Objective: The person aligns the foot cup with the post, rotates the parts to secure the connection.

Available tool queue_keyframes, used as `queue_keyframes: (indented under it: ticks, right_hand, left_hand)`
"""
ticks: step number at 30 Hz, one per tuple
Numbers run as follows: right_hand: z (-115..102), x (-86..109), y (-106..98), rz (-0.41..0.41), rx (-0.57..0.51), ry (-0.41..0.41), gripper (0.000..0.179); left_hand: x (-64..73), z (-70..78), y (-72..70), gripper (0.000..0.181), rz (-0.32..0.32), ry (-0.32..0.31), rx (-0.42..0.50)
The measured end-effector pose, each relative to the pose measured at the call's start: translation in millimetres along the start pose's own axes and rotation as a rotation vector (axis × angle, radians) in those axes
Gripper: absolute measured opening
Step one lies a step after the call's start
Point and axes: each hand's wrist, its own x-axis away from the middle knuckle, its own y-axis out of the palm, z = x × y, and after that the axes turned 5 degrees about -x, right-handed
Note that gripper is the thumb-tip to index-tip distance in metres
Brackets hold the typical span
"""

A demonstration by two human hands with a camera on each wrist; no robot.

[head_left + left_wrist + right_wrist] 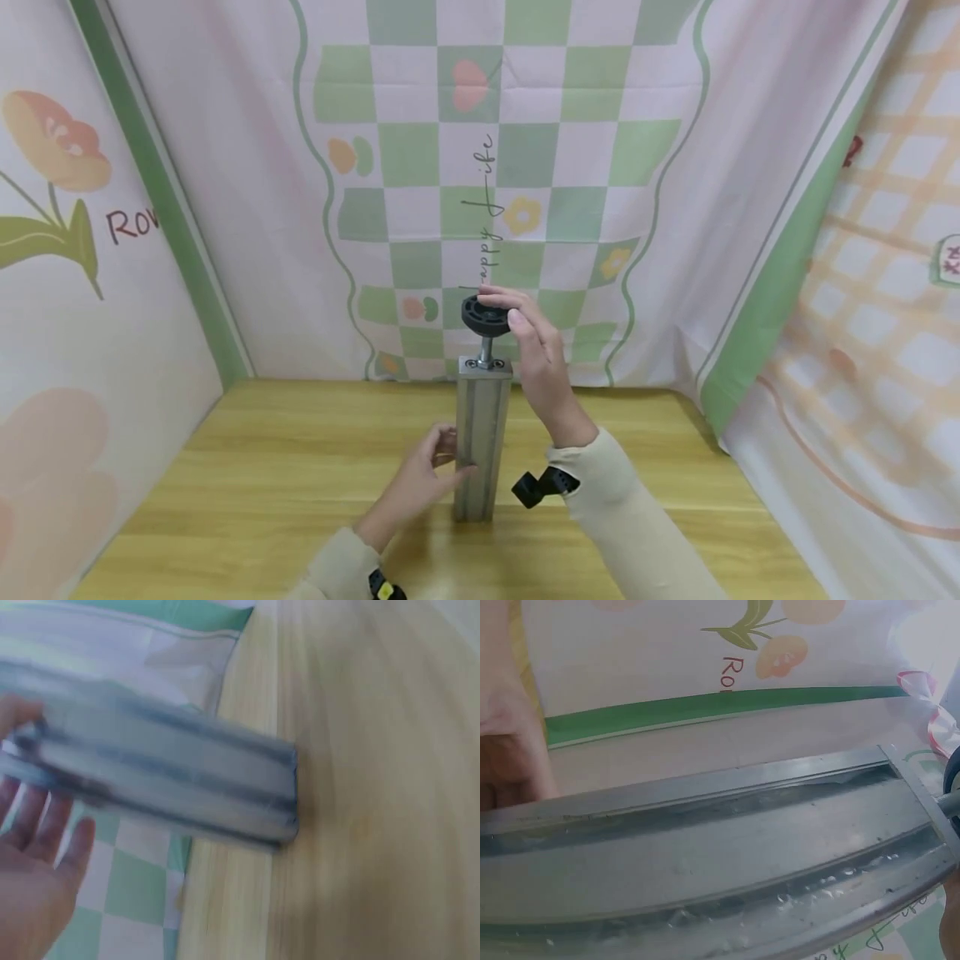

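Observation:
A silver aluminium profile [480, 417] stands upright on the wooden table. A threaded stud [487, 347] with a round black levelling foot [476, 318] rises from its top end. My left hand [420, 475] holds the profile low on its left side, thumb across the near face and fingers round the far side. Blurred in the left wrist view, the profile [172, 765] lies between thumb and fingers. At the top, my right hand [543, 367] touches the foot, its fingers reaching straight over the far rim and the thumb at the right edge. The right wrist view shows the profile's grooved side [705, 855].
The wooden table [300, 467] runs back to a hanging cloth with green and white checks [585, 150]. Printed curtains close in the left side [67, 350] and the right side [885, 350].

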Motion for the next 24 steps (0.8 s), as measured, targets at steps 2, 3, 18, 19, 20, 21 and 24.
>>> queue_keyframes:
  ticks: [2, 3, 18, 19, 20, 21, 24]
  right_hand:
    - [1, 0.6, 2, 0.014, -0.014, 0.002, 0.041]
    - [1, 1.0, 3, 0.020, -0.020, -0.001, 0.041]
    - [3, 2.6, 8, 0.055, -0.046, -0.043, 0.040]
    - [3, 3.0, 8, 0.052, -0.047, -0.040, 0.040]
    - [3, 3.3, 9, 0.049, -0.049, -0.039, 0.040]
    - [3, 3.7, 8, 0.047, -0.053, -0.035, 0.039]
    - [1, 4.4, 8, 0.045, -0.058, -0.024, 0.038]
  left_hand:
    - [3.3, 1.7, 7.2, 0.060, 0.052, 0.015, -0.021]
    - [4.4, 1.2, 11.4, 0.062, 0.081, 0.012, -0.022]
    - [-0.5, -5.1, 80.5, 0.083, 0.520, 0.064, 0.044]
    - [-0.3, -6.1, 81.6, 0.083, 0.529, 0.069, 0.044]
    - [-0.1, -6.8, 82.2, 0.081, 0.538, 0.072, 0.040]
    - [0.4, -7.4, 82.6, 0.080, 0.539, 0.073, 0.037]
    - [1.2, -8.4, 82.8, 0.077, 0.533, 0.079, 0.012]
